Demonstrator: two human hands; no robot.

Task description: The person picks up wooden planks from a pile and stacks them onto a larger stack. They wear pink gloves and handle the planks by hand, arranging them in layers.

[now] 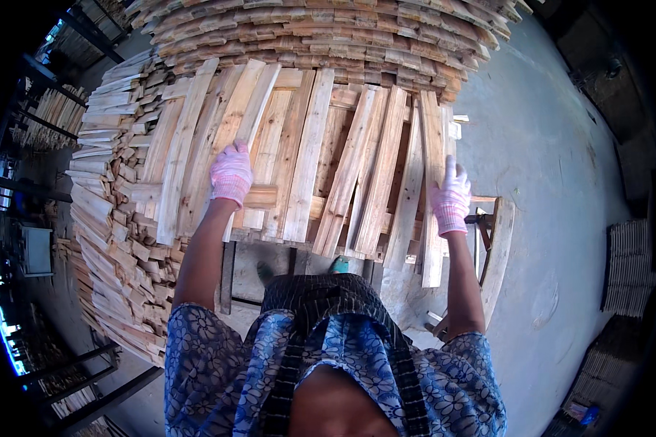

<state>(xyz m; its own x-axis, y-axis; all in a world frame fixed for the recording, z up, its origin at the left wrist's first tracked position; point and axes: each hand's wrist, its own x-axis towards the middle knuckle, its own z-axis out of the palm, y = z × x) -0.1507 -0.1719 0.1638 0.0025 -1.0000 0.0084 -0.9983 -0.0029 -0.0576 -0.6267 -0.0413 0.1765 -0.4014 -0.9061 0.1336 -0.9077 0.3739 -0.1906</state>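
Narrow wooden boards (311, 156) lie side by side, roughly lengthwise to me, over crosswise boards on a bench. My left hand (232, 173), in a pink and white knit glove, is closed on a board (259, 102) left of the middle; its fingertips are curled and partly hidden. At the right end, my right hand (452, 198), gloved alike, has its fingers stretched out along the outer edge of another board (431, 167). That board sticks out nearer to me than the ones beside it. Dark gaps show between several boards right of the middle.
A tall stack of boards (321, 36) rises behind the bench. Piled boards (116, 240) crowd the left side. A curved wooden piece (501, 247) stands by the bench's right end. Grey concrete floor (554, 197) stretches right, with bundled slats (628, 266) at the far edge.
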